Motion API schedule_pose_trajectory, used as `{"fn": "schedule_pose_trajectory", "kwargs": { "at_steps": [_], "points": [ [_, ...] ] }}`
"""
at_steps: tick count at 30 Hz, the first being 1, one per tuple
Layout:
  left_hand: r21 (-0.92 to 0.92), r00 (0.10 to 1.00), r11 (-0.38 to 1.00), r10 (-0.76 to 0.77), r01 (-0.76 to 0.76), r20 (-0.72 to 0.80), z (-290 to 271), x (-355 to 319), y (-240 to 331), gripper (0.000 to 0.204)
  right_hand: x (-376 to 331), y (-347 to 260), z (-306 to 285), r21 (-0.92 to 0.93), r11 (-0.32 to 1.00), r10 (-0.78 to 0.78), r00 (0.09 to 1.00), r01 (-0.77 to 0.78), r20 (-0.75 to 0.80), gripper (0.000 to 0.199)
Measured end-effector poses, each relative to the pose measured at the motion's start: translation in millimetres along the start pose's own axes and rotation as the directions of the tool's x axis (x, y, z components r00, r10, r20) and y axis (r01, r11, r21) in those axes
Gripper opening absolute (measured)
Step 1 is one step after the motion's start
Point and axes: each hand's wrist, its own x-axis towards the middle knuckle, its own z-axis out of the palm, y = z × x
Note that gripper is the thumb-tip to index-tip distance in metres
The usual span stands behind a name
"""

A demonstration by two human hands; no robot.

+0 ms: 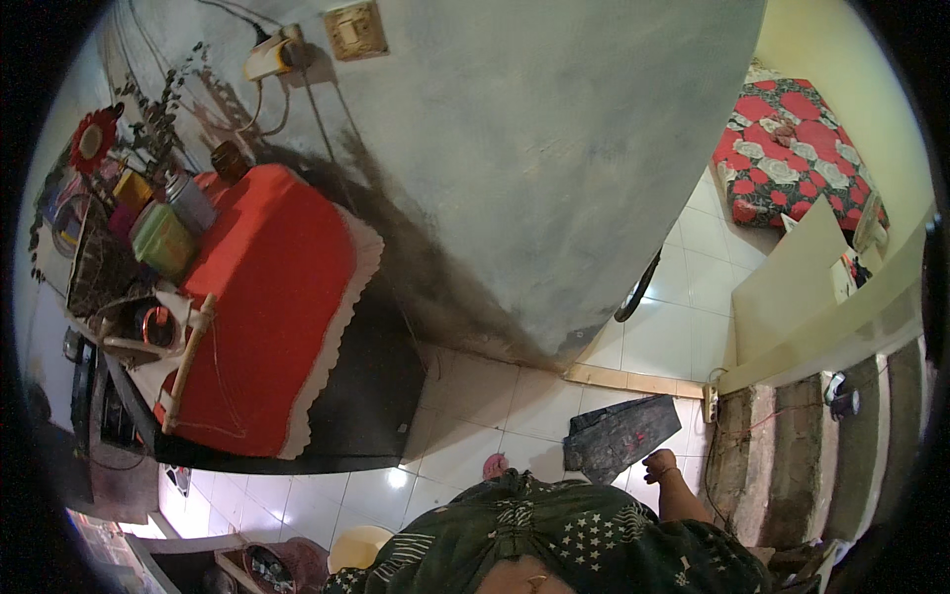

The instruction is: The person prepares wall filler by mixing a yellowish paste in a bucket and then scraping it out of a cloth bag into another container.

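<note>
My right hand (663,465) hangs low at my right side, its fingers loosely bent and a gap showing between them and the thumb. Nothing can be seen in it. In this view it is nearest to a dark grey folded cloth (621,436) with small reddish marks, which lies flat on the tiled floor. My left hand is out of sight. A small pink thing (495,465), too little of it showing to name, is on the floor just beyond my dark patterned clothing (594,535).
At left, a black cabinet (371,376) bears a red cloth (272,297) and assorted containers. Stone-like steps (782,465) rise at right. A threshold (633,379) leads to a room with a flowered mattress (792,148). A pale yellow round container (358,547) stands at lower left.
</note>
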Motion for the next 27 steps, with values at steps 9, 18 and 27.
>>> {"fn": "schedule_pose_trajectory", "kwargs": {
  "at_steps": [9, 18, 27],
  "points": [
    [0.118, 0.992, 0.993, -0.024, 0.01, 0.122, 122.1, -32.2, -17.2, 0.03, -17.4, -45.2, -92.4, 0.413, 0.758, 0.582, 0.809, -0.505, -0.077, 0.014],
    [0.143, 0.996, 0.99, -0.004, -0.01, 0.092, 242.2, -111.0, -84.5, 0.032, 98.1, -25.8, -219.1, 0.026, 0.938, 0.347, 0.938, -0.346, -0.024, 0.021],
    [0.181, 1.0, 0.983, -0.012, 0.01, 0.012, 285.2, -186.5, -141.3, 0.034, 129.8, 12.1, -398.8, 0.006, 0.939, 0.341, 0.929, -0.344, -0.144, 0.019]
  ]
}}
